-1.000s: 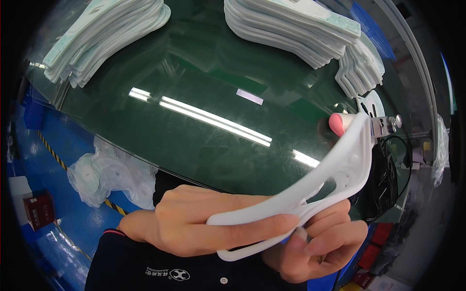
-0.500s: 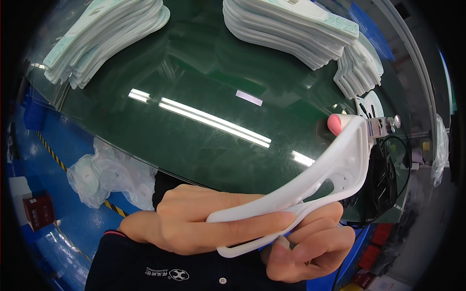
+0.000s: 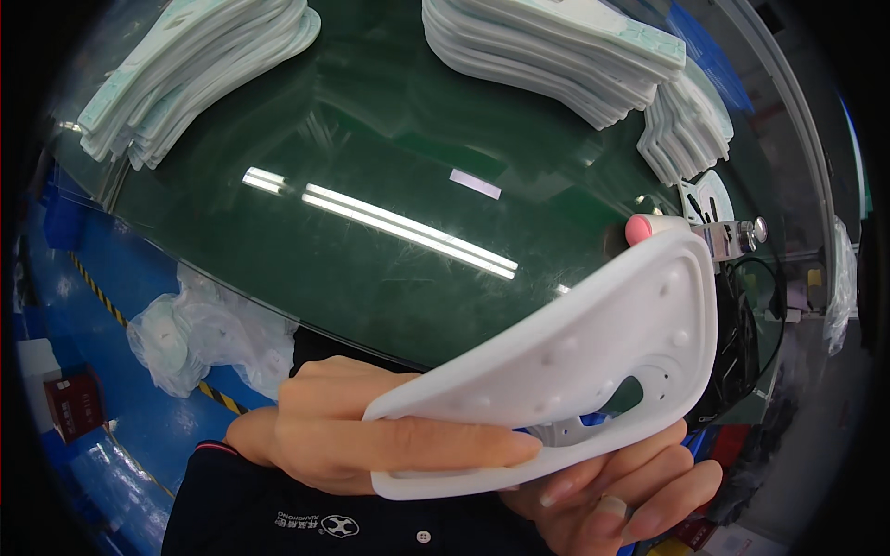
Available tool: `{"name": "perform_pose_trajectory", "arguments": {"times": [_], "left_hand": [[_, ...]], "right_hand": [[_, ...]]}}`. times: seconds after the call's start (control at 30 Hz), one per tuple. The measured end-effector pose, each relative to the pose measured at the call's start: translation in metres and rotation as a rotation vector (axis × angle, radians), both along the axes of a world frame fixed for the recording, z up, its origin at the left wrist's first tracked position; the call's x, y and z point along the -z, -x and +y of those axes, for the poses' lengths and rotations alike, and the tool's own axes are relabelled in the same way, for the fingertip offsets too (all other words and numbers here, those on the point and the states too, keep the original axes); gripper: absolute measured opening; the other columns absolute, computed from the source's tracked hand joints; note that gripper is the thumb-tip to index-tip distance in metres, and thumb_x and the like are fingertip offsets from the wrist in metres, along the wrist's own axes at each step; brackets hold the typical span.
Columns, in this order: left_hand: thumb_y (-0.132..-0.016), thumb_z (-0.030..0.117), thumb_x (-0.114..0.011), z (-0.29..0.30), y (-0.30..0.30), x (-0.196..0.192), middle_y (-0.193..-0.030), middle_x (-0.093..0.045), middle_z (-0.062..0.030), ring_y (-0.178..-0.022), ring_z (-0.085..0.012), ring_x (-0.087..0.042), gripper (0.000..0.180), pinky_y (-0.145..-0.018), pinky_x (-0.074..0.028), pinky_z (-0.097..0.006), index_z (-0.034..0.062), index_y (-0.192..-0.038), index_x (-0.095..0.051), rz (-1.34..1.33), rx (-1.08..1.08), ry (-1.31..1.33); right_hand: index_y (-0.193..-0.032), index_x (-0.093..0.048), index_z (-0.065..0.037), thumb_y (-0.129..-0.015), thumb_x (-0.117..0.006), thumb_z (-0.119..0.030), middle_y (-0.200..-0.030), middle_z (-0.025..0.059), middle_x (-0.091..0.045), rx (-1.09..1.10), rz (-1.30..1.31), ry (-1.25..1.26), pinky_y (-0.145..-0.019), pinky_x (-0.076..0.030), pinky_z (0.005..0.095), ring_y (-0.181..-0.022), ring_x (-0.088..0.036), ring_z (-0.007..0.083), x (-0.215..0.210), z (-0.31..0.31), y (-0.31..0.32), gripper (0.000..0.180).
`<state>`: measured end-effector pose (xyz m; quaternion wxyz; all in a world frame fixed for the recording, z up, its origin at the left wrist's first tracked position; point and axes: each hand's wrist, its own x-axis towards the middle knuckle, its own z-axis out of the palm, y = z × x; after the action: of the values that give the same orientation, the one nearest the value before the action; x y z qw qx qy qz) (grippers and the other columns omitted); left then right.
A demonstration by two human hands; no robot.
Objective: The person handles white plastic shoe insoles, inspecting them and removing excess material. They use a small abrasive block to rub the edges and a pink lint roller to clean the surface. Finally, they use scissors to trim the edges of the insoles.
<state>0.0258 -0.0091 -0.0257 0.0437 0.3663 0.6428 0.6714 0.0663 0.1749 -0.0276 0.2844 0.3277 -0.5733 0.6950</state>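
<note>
My left hand (image 3: 324,426) grips the narrow end of a white moulded plastic panel (image 3: 584,343), one long finger laid across its face. The panel has a raised rim, small round bumps and an oval hole near its wider end. It is held tilted above the table's near edge, its wide end pointing to the upper right. Beneath the panel's lower edge is my right hand (image 3: 630,491), its fingers loosely bent and apart, with a band on one finger. The panel covers part of that hand, so I cannot tell whether it touches the underside.
Stacks of similar pale panels stand at the far left (image 3: 204,83), far middle (image 3: 547,65) and far right (image 3: 686,130) of the green table (image 3: 371,296). A pink-ended cylinder (image 3: 640,229) and a clear metal-capped bottle (image 3: 732,239) lie at right. Plastic bags (image 3: 204,338) lie lower left.
The panel has turned from nearly edge-on to show its broad bumpy face. My right hand has shifted right and its curled fingers have loosened.
</note>
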Motion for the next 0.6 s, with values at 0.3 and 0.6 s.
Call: {"name": "perform_pose_trajectory", "arguments": {"times": [0.3,0.6], "left_hand": [[-0.064,0.0,-0.07,0.007,-0.007,0.009,-0.095,-0.061,-0.0242,-0.079,-0.0265,-0.065,0.035,-0.07,-0.053,-0.028,-0.0001,-0.098,-0.064,0.031,-0.1,-0.075],[-0.071,0.001,-0.064,0.0,-0.002,-0.008,-0.101,-0.06,-0.0211,-0.087,-0.027,-0.064,0.028,-0.072,-0.053,-0.027,-0.0002,-0.098,-0.064,-0.055,0.049,0.079]], "right_hand": [[-0.081,-0.045,-0.003,-0.069,-0.056,0.013,-0.06,0.005,-0.047,0.075,-0.025,-0.081,-0.049,-0.049,0.0231,-0.052,-0.044,0.0144,0.0,-0.005,0.003,0.022],[-0.077,-0.049,-0.006,-0.064,-0.065,0.009,-0.061,0.0041,-0.051,0.127,0.01,-0.269,-0.055,-0.039,0.0204,-0.054,-0.044,0.0136,0.003,-0.006,0.004,0.025]]}}
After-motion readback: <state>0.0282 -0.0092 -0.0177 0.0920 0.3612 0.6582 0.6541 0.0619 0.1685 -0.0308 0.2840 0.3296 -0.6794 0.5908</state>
